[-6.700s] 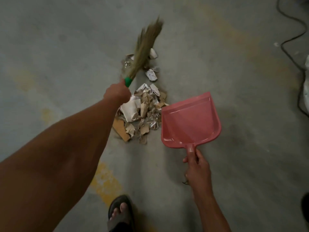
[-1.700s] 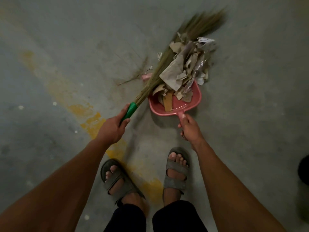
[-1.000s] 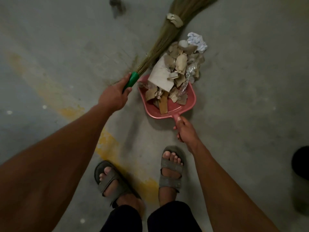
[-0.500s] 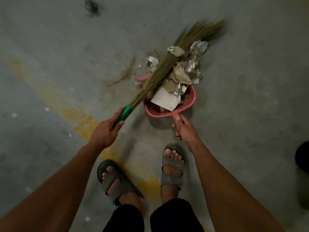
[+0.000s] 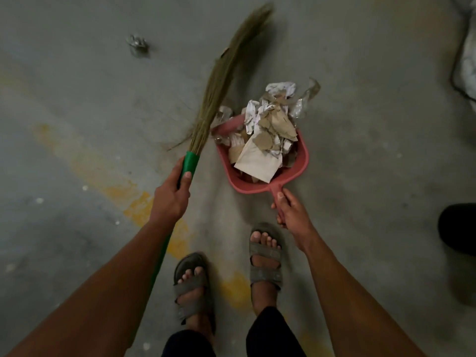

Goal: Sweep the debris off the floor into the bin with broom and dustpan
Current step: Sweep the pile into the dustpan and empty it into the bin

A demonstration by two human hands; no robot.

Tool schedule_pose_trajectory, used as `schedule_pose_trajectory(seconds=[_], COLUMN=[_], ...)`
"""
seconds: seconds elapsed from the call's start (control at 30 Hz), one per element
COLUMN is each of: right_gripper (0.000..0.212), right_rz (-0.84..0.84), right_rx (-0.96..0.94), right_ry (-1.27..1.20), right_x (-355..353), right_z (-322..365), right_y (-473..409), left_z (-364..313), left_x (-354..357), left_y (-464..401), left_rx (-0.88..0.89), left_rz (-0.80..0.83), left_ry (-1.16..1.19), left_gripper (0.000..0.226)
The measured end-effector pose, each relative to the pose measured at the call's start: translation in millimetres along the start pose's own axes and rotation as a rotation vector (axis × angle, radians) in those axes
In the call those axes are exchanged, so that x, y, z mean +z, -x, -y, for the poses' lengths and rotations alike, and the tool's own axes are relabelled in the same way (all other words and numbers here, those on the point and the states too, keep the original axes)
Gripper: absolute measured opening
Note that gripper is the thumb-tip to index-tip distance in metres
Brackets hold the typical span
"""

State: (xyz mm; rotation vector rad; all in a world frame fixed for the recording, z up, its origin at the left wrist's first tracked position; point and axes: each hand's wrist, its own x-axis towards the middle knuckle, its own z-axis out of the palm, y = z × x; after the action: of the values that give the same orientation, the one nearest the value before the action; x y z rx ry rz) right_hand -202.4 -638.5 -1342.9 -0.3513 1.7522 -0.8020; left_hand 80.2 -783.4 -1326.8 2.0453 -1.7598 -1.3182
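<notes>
The salmon-pink plastic dustpan (image 5: 301, 161) sits low over the grey concrete floor (image 5: 360, 124), just ahead of your sandalled feet (image 5: 265, 256), and it is heaped above its rim with a pile of torn cardboard, crumpled white paper and clear plastic scraps (image 5: 268, 135). Judge that load as light but loose: the paper and film will slide or blow off at any tilt or quick swing, and some pieces already hang over the far lip, so carry the pan level and slowly. The pan looks stiff enough, though its short handle gives little leverage; keep your hold close to where the handle meets the tray. Your right hand (image 5: 293, 215) is wrapped round that handle, with the thumb lying on top near the tray. Your left hand (image 5: 171, 199) is clamped on the green plastic handle of the grass broom (image 5: 190, 162), just below the collar where the bristles begin, which is a good place for control. The long straw-coloured bristles (image 5: 224, 81) are soft and springy and stand to the left of the pan, angled away from you and blurred at the tip. One small crumpled silvery scrap (image 5: 137, 46) lies on the floor well apart from the pan, beyond the broom; it should flick easily, being so light. No bin can be made out with any certainty.
</notes>
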Motion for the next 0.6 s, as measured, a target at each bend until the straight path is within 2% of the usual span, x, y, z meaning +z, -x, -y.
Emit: schedule_pose_trajectory(seconds=[0.1, 0.27, 0.5, 0.6], right_gripper=[0.034, 0.030, 0.023, 0.027], right_rz=[-0.051, -0.121, -0.196, -0.207], right_rx=[-0.013, -0.001, -0.010, 0.003], right_ry=[-0.037, -0.129, -0.210, -0.242], right_x=[-11.1, -19.9, -27.7, -40.5], right_z=[2.0, -1.0, -4.4, -7.1], right_y=[23.3, 64.0, 96.5, 98.5], left_z=[-10.8, -23.4, -46.5, -64.8], left_x=[-5.9, -14.9, -17.6, -8.7], left_y=[4.7, 19.5, 52.3, 71.1], left_rx=[-0.064, -0.105, -0.055, -0.004], left_rz=[0.104, 0.180, 0.194, 0.218], left_ry=[0.091, 0.089, 0.122, 0.127], left_gripper=[0.052, 0.051, 0.051, 0.049])
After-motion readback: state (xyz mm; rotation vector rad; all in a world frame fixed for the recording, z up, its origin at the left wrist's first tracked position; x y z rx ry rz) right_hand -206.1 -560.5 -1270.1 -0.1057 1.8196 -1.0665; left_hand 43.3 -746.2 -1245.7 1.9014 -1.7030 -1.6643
